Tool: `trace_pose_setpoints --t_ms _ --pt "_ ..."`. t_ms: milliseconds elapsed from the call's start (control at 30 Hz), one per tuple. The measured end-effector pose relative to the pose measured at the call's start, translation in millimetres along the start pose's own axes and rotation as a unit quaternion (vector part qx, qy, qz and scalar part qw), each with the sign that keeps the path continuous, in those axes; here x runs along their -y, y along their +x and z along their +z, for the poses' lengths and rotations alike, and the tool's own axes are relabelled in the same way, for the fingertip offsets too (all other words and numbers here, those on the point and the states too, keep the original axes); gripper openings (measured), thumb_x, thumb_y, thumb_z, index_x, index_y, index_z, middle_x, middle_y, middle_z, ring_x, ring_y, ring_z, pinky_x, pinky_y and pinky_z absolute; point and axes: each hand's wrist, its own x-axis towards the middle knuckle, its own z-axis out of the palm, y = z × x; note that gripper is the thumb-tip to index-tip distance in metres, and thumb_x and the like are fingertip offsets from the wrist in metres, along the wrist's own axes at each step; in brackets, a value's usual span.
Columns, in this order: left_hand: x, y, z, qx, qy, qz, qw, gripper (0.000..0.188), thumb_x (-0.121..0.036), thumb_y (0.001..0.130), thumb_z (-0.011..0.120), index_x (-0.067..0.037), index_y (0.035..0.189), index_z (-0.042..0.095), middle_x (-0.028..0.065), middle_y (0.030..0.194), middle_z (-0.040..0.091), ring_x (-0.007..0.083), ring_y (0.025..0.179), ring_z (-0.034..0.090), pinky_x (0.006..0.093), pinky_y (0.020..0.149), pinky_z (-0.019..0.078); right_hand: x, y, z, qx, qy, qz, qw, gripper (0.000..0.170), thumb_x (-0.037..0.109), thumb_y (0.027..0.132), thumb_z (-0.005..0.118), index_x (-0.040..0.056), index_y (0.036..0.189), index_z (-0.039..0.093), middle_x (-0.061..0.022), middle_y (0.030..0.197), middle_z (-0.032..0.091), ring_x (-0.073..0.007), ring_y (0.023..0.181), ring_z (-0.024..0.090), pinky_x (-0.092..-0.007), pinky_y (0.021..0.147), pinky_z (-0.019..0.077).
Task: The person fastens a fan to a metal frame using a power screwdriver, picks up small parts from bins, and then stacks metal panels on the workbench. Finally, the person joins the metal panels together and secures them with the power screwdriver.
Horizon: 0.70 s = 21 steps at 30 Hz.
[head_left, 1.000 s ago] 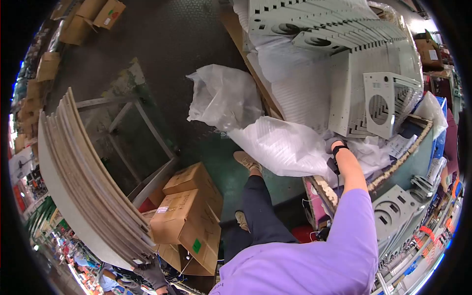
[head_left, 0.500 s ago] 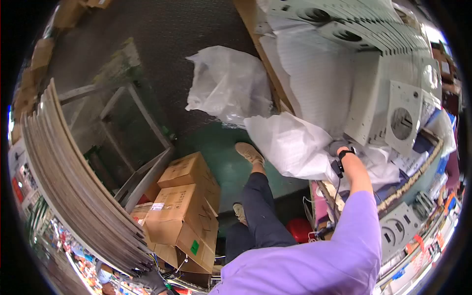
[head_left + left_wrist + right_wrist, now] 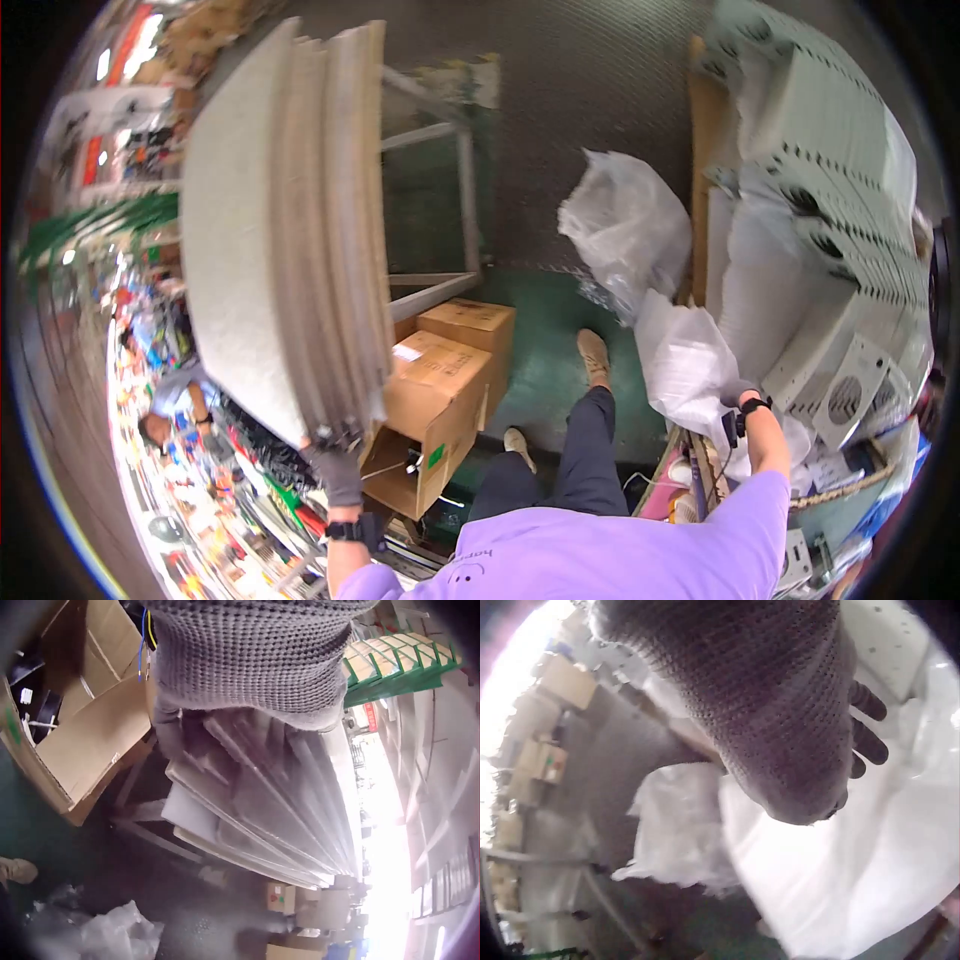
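Note:
My gloved left hand is at the near end of a stack of tall, thin panels. From the left wrist, the glove covers the panels' near edges, with most fingers hidden, so its grip is unclear. On the right, my gloved right hand rests at white foam wrap beside pale metal housings with round holes. In the right wrist view the glove lies over the white sheet, several fingers spread and slightly bent, the thumb hidden.
Cardboard boxes stand on the floor between the panels and my legs. Behind them is a metal frame. A crumpled plastic bag lies by a cardboard edge. Another person is at the far left.
The head view has swung left, so the panel stack and my left forearm show more fully and the housings sit farther right. Both hands stay at the same things.

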Motion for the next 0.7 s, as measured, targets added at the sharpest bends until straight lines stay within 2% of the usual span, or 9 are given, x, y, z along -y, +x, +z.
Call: trace_pose_setpoints --t_ms 200,267,333,467,533,567,600,667,700 --pt "-26 -7 -15 -0.053 0.060 -0.065 0.995 0.037 -0.039 0.082 0.056 -0.012 0.107 0.055 0.0045 0.100 0.059 0.0225 0.089 0.058 0.0406 0.076 0.0476 190 -181 -199 -0.214 0.006 -0.182 0.960 0.037 0.028 0.079 0.048 0.0079 0.109 0.058 -0.0185 0.105 0.060 -0.0351 0.096 0.057 -0.0422 0.082 0.0454" --pt "-31 6 -37 0.010 0.100 0.068 0.993 0.025 -0.024 0.085 0.056 -0.008 0.104 0.057 0.0025 0.088 0.060 0.0142 0.078 0.056 0.0358 0.071 0.0453 255 -181 -206 -0.289 0.074 -0.352 0.887 0.037 0.028 0.083 0.048 0.0069 0.114 0.054 -0.0180 0.107 0.059 -0.0317 0.095 0.059 -0.0383 0.082 0.0462" --pt "-42 -1 -31 0.040 0.077 0.012 0.996 0.020 -0.018 0.090 0.047 -0.003 0.096 0.060 0.0048 0.092 0.063 0.0170 0.084 0.060 0.0320 0.070 0.0491 336 -224 -213 -0.266 0.189 -0.468 0.821 0.040 0.027 0.085 0.048 0.0052 0.118 0.050 -0.0189 0.102 0.060 -0.0329 0.096 0.058 -0.0377 0.084 0.0447" --pt "-48 10 -30 0.093 0.222 0.274 0.931 0.023 -0.019 0.090 0.049 0.000 0.092 0.061 0.0073 0.086 0.063 0.0167 0.078 0.060 0.0326 0.071 0.0488 470 -319 -199 0.024 0.360 -0.587 0.725 0.042 0.033 0.092 0.045 -0.0006 0.116 0.050 -0.0122 0.099 0.060 -0.0189 0.089 0.060 -0.0325 0.077 0.0484" --pt "-14 66 -41 0.069 -0.122 0.019 0.990 0.025 -0.024 0.087 0.056 0.001 0.086 0.061 0.0067 0.080 0.062 0.0154 0.070 0.058 0.0324 0.062 0.0472 511 -343 -188 0.073 0.385 -0.572 0.721 0.040 0.033 0.092 0.044 -0.0002 0.115 0.051 -0.0126 0.100 0.060 -0.0205 0.087 0.060 -0.0330 0.076 0.0493" --pt "-13 60 -47 0.072 0.095 0.204 0.972 0.026 -0.026 0.084 0.060 0.000 0.083 0.060 0.0048 0.076 0.060 0.0144 0.066 0.055 0.0318 0.058 0.0446 531 -353 -178 0.119 0.430 -0.545 0.710 0.039 0.032 0.093 0.044 0.0001 0.113 0.051 -0.0129 0.100 0.059 -0.0221 0.084 0.061 -0.0334 0.074 0.0502" --pt "-14 53 -49 0.063 0.311 0.365 0.875 0.028 -0.029 0.082 0.063 -0.001 0.079 0.060 0.0029 0.073 0.059 0.0134 0.061 0.052 0.0312 0.054 0.0420 544 -363 -173 0.115 0.450 -0.544 0.699 0.040 0.035 0.092 0.045 0.0010 0.112 0.051 -0.0130 0.101 0.059 -0.0231 0.082 0.061 -0.0353 0.071 0.0509" --pt "-19 38 -26 0.062 -0.075 0.080 0.992 0.031 -0.034 0.079 0.066 -0.004 0.079 0.059 -0.0007 0.070 0.056 0.0110 0.058 0.048 0.0300 0.050 0.0370 555 -345 -177 0.118 0.448 -0.508 0.726 0.045 0.040 0.090 0.046 0.0025 0.114 0.050 -0.0144 0.107 0.057 -0.0248 0.088 0.060 -0.0372 0.075 0.0499" --pt "-28 19 -26 0.078 -0.016 0.102 0.992 0.034 -0.036 0.078 0.067 -0.003 0.083 0.059 -0.0012 0.070 0.055 0.0100 0.059 0.048 0.0283 0.051 0.0374 554 -355 -178 0.144 0.507 -0.494 0.692 0.043 0.037 0.090 0.046 0.0027 0.116 0.048 -0.0138 0.108 0.056 -0.0242 0.089 0.059 -0.0374 0.078 0.0493"
